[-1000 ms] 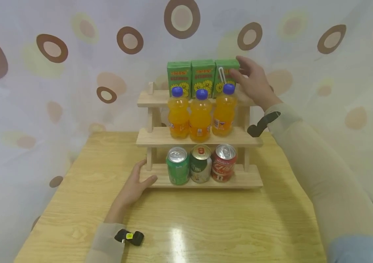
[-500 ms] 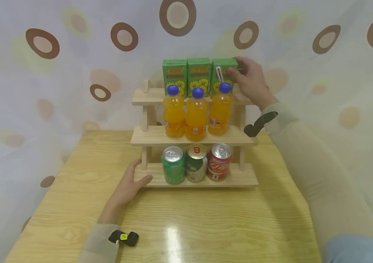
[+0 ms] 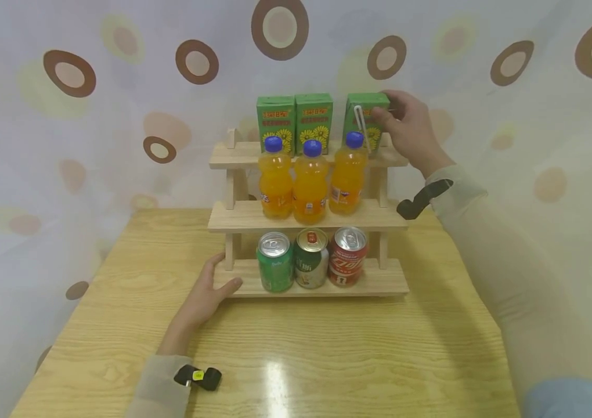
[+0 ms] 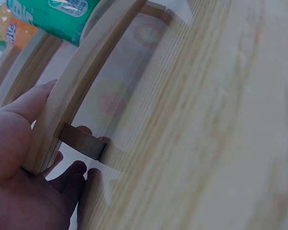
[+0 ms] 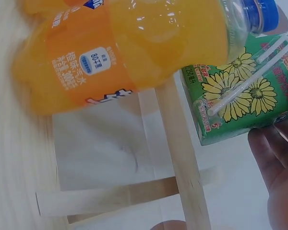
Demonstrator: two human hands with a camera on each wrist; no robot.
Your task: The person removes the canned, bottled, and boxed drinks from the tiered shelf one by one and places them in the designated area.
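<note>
My right hand [image 3: 415, 129] pinches a green drink carton [image 3: 370, 129] by its right side, thumb on the front. A white straw [image 5: 249, 79] is stuck to the carton's front. The carton is at the right of the wooden shelf's top tier [image 3: 241, 158], partly behind an orange soda bottle [image 3: 347, 180]. Two more green cartons, a left one [image 3: 275, 119] and a middle one [image 3: 314, 116], stand side by side there, a gap away. My left hand [image 3: 204, 297] grips the left end of the bottom tier [image 4: 62, 103], thumb on top and fingers beneath.
Two other orange soda bottles, the left [image 3: 277, 186] and the middle [image 3: 310, 188], share the middle tier. The bottom tier carries a green can [image 3: 275, 267], a green-and-white can [image 3: 311, 264] and a red can [image 3: 347, 261]. A patterned cloth [image 3: 118, 145] hangs behind the wooden table [image 3: 327, 348].
The right hand has shifted the right carton to the right, opening a gap from the middle carton. The left hand keeps its hold on the shelf. The head view has turned slightly.
</note>
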